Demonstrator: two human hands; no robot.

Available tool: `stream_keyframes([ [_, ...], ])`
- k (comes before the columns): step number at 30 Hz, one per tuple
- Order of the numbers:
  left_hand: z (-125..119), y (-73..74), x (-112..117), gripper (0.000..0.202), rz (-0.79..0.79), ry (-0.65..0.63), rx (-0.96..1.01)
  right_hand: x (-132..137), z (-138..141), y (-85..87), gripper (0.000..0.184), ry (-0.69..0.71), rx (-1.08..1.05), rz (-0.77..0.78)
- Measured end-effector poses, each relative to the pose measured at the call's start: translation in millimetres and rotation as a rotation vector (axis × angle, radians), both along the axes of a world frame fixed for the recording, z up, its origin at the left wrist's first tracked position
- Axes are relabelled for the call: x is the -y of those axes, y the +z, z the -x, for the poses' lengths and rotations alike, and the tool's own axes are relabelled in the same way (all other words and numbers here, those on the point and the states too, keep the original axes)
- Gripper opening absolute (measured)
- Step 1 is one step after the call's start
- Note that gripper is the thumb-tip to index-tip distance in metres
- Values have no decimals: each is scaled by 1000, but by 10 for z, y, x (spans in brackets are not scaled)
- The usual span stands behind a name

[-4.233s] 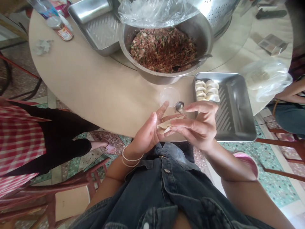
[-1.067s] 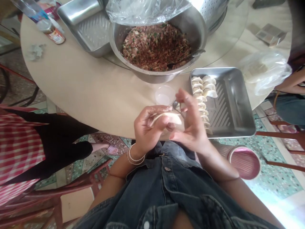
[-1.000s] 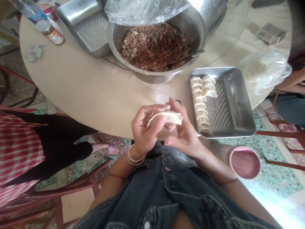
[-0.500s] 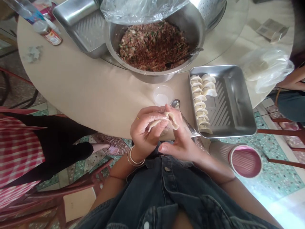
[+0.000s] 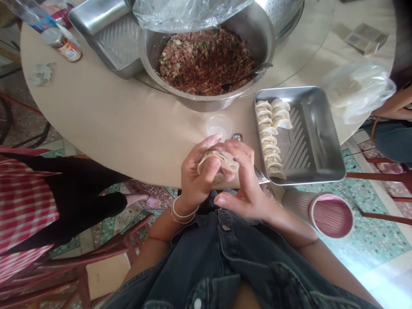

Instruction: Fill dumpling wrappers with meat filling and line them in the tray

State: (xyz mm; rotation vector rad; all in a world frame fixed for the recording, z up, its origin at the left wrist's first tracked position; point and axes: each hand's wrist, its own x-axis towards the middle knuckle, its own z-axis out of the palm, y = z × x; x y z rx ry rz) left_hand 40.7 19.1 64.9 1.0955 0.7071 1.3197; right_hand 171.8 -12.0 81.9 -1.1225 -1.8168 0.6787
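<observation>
A pale, half-pleated dumpling (image 5: 219, 160) sits between both my hands at the near edge of the round table (image 5: 106, 116). My left hand (image 5: 197, 174) cups it from the left with the thumb pressed on the dough. My right hand (image 5: 245, 178) pinches its right side, fingers closed on the wrapper. Just beyond my fingers lie a metal spoon (image 5: 237, 137) and a small clear dish (image 5: 219, 126). To the right, a steel tray (image 5: 313, 141) holds several finished dumplings (image 5: 269, 133) in rows. A big steel bowl of minced filling (image 5: 204, 60) stands behind.
Another steel tray (image 5: 111, 38) and a plastic bag (image 5: 189, 10) sit at the back; a small jar (image 5: 61, 43) at far left. A clear bag of wrappers (image 5: 357, 92) lies right, by another person's arm (image 5: 394, 105). A pink-rimmed bin (image 5: 330, 214) stands on the floor.
The wrapper has gone from open and flat to folded and gathered into pleats. My hands have closed in tighter round it. More dumplings line the tray than 4.2 s ago.
</observation>
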Motion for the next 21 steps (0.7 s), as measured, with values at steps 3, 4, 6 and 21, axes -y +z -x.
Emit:
stream_keyframes([
  [3,-7,-17,-30,16,-71,143,-33,56,26,-60,87,52,-53,113],
  [4,-16,-10,-39,14,-105,175,-45,77,37,-87,90,97,-67,160],
  [6,-35,14,-49,14,-175,215,-72,118,60,-140,96,182,-97,238],
  [21,-122,33,92,13,-173,228,-175,64,103,-62,59,-100,-98,-35],
])
